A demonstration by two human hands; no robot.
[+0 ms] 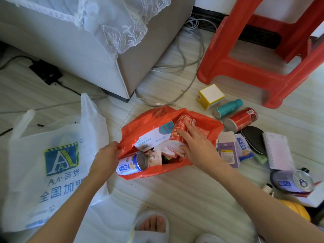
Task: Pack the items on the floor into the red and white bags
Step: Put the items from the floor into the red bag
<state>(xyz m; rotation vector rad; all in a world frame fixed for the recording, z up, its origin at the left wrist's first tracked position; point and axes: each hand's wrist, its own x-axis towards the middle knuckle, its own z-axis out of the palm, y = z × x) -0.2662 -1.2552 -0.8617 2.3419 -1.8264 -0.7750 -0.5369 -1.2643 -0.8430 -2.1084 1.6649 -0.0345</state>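
Fuzzy slipper (pixel 150 223) below crinkly red bag (pixel 140 127) of cylindrical cans.

I counted two bags on the floor: one red bag (pixel 206 123) and one white bag (pixel 52 155). There were four cans: two in the red bag, a blue can (pixel 130 165) and a red can (pixel 180 130), and two outside it, another red can (pixel 242 119) and another blue can (pixel 292 180). I saw one teal bottle (pixel 228 108), one yellow box (pixel 210 95), one purple box (pixel 228 151), one notebook (pixel 278 151) and one red stool (pixel 273 55).
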